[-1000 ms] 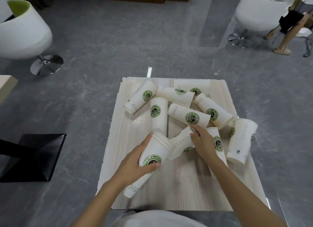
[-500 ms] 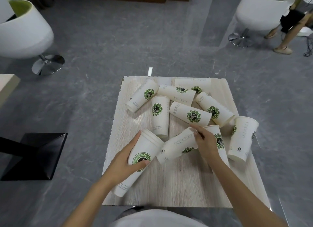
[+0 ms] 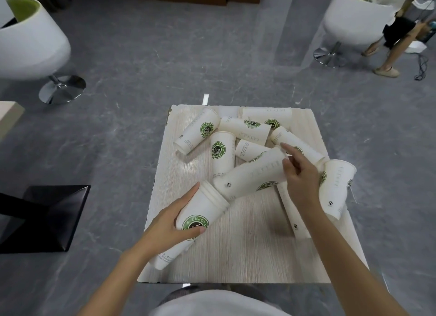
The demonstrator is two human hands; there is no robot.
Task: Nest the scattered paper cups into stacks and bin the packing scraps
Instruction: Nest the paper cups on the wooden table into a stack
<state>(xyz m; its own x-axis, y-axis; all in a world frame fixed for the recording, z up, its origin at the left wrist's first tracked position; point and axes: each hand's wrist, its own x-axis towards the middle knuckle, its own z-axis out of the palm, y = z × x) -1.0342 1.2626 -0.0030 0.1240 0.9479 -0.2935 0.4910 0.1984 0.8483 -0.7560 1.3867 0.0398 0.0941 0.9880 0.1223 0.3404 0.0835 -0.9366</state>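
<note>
White paper cups with green round logos lie scattered on a pale wooden table point(image 3: 247, 256). My left hand point(image 3: 169, 228) grips a nested stack of cups point(image 3: 200, 212), tilted with its open rims pointing up and right. My right hand point(image 3: 299, 181) holds a single cup point(image 3: 250, 174) by its rim end, its base touching the stack's mouth. Several loose cups lie on their sides behind, among them one point(image 3: 195, 130) at the far left and one point(image 3: 223, 150) beside it. A cup point(image 3: 337, 186) sits at the table's right edge. No packing scraps are visible.
Two white tub chairs point(image 3: 30, 39) point(image 3: 354, 25) on chrome bases stand at far left and far right. A black table base point(image 3: 47, 216) sits on the grey floor at left. A person's legs point(image 3: 396, 42) are at the upper right. Another tabletop corner point(image 3: 9, 117) pokes in from the left.
My right hand has lifted and swung its cup so the base now points at the stack's mouth. My left hand has drawn the stack slightly left and towards me.
</note>
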